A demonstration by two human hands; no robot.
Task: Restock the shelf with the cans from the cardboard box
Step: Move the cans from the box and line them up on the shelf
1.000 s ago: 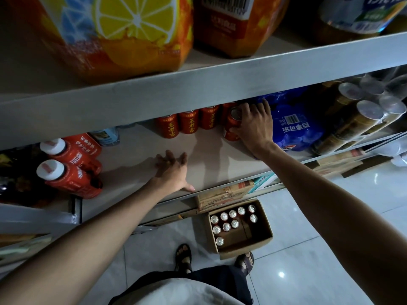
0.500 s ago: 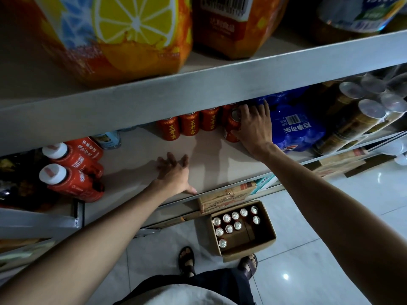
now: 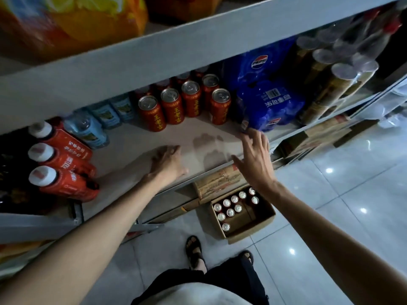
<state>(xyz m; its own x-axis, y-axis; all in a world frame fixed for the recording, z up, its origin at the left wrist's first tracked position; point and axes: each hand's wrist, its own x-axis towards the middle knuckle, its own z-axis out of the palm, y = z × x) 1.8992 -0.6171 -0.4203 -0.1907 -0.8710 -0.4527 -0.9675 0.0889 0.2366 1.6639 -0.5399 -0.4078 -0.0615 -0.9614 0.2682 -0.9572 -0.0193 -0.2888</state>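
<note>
Several red cans (image 3: pixel 171 106) with silver tops stand in rows at the back of the grey shelf (image 3: pixel 211 137). The nearest one on the right (image 3: pixel 220 106) stands alone beside the blue pack. My right hand (image 3: pixel 255 159) hovers over the shelf's front edge, fingers spread, holding nothing. My left hand (image 3: pixel 168 162) rests on the shelf board with its fingers bent down. On the floor below stands an open cardboard box (image 3: pixel 262 225) with several more cans (image 3: pixel 231 208) upright in its left half.
Red bottles (image 3: pixel 59 166) lie at the shelf's left, light blue bottles (image 3: pixel 97 122) behind them. A blue Pepsi pack (image 3: pixel 268 102) and tall tins (image 3: pixel 334 89) fill the right. An upper shelf (image 3: pixel 198 38) hangs overhead. Flat cartons (image 3: pixel 218 181) sit underneath. My sandalled feet (image 3: pixel 193 249) stand on tiles.
My right hand let go of the can at the right of the rows and drew back to the shelf's front edge. The view dropped lower, showing more cans.
</note>
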